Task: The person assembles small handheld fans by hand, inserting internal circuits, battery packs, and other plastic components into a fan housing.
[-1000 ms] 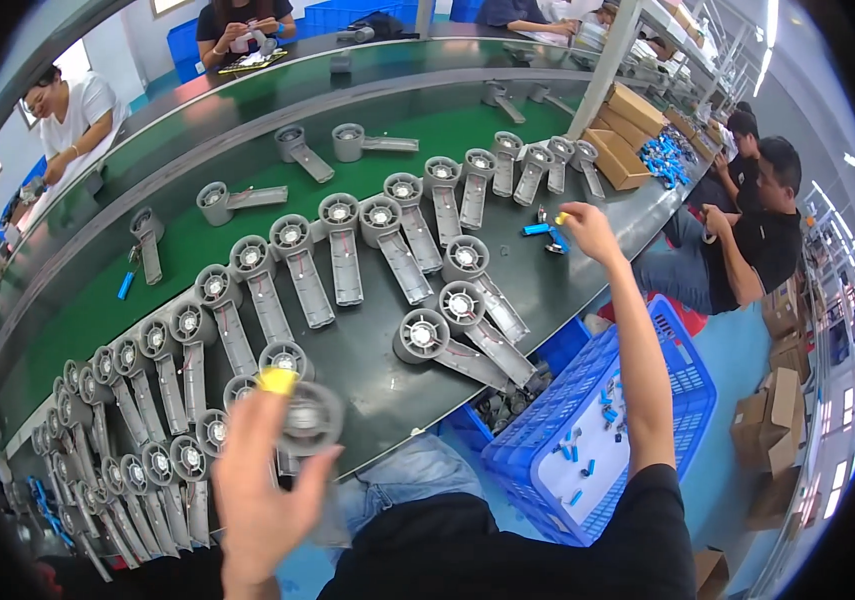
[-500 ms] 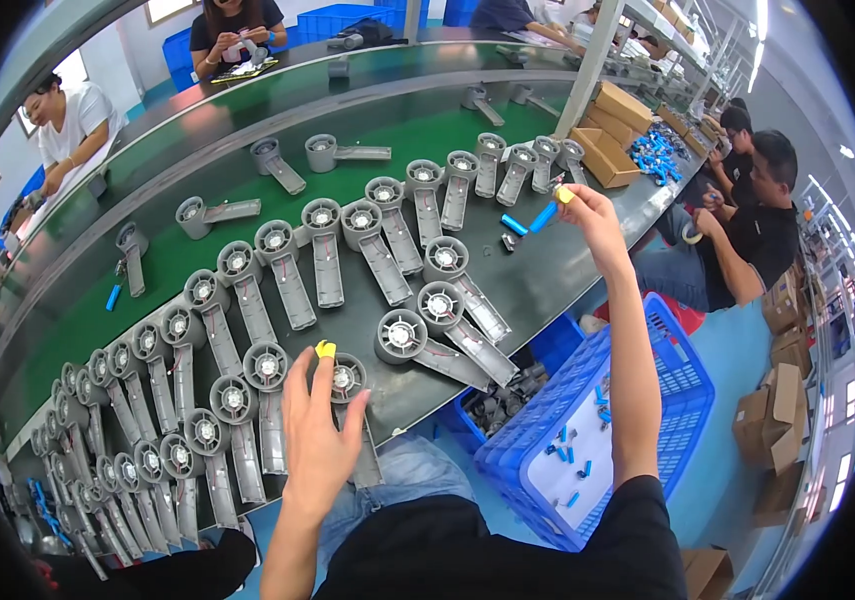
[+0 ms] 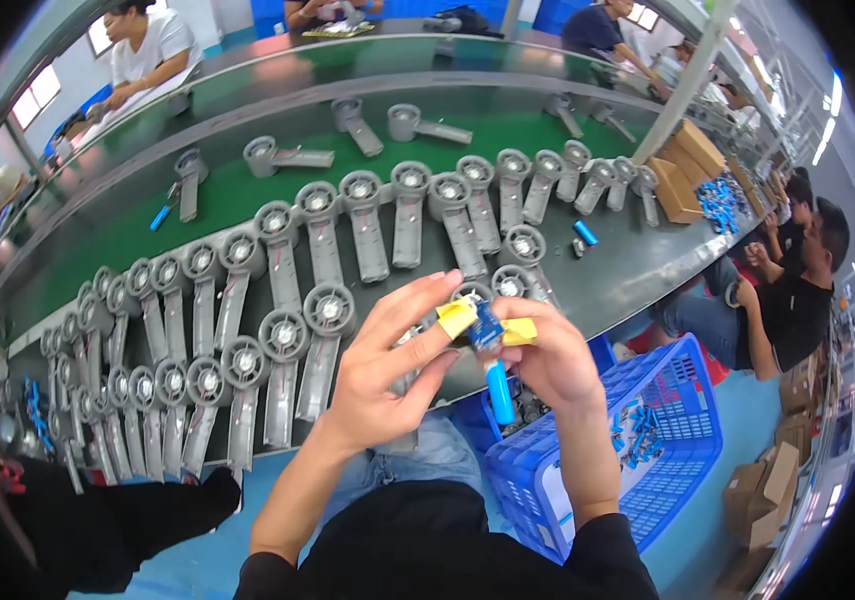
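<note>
My two bare hands are brought close together around a small blue circuit board (image 3: 485, 328) with a bright blue, smooth cylindrical cell (image 3: 499, 392) hanging below it. My right hand (image 3: 562, 365) pinches the board from its right side; my left hand (image 3: 377, 390) has its fingertips at the other side, thumb and forefinger parted, and I cannot tell whether they grip. A yellow wrap (image 3: 456, 318) covers a left fingertip, another yellow wrap (image 3: 519, 331) a right one.

The piece is up in the air, in view over the surface's near edge. It should be light, the board stiff but its small parts and joints fragile, the cell rigid and a little slippery. I'd hold the board by its edges and support the cell rather than let it dangle.

Beyond, grey plastic fan housings (image 3: 410, 215) with round heads and open handles line the far edge of the dark green surface (image 3: 647, 245). A loose blue cell (image 3: 585, 233) lies right of them. Below the near edge stands a blue plastic basket (image 3: 695, 410).
</note>
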Demonstrator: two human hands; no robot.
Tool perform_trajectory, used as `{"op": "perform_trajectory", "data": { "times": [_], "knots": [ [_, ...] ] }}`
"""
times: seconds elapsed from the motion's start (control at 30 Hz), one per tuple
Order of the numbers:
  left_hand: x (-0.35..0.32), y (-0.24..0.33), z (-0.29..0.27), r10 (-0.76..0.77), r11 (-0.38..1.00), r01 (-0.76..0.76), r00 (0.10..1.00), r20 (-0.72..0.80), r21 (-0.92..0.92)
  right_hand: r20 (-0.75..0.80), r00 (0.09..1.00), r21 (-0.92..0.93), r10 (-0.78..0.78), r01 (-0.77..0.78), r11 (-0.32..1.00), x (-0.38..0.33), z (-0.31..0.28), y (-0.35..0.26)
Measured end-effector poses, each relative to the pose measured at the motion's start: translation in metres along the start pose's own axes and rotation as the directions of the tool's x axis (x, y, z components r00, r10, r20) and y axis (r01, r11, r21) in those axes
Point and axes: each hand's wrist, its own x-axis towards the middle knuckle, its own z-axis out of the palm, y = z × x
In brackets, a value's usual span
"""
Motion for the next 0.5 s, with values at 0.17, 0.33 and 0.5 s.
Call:
{"op": "perform_trajectory", "data": {
  "times": [0.17, 0.33, 0.5],
  "knots": [
    [-0.019, 0.002, -0.034, 0.074, 0.997, -0.077, 0.992, 0.106, 0.022, 0.107, 0.974, 0.006, 0.201, -0.203, 0.979, 0.014, 0.025, 0.025],
    [-0.047, 0.012, -0.055, -0.158, 0.987, 0.159, 0.986, 0.056, -0.014, -0.010, 0.969, -0.662, -0.247, 0.179, 0.728, 0.005, 0.021, 0.048],
    [-0.068, 0.015, -0.050, -0.436, 0.898, 0.436, 0.900, 0.025, -0.061, -0.148, 0.927, -0.771, -0.344, 0.110, 0.627, -0.016, 0.016, 0.078]
  ]
}}
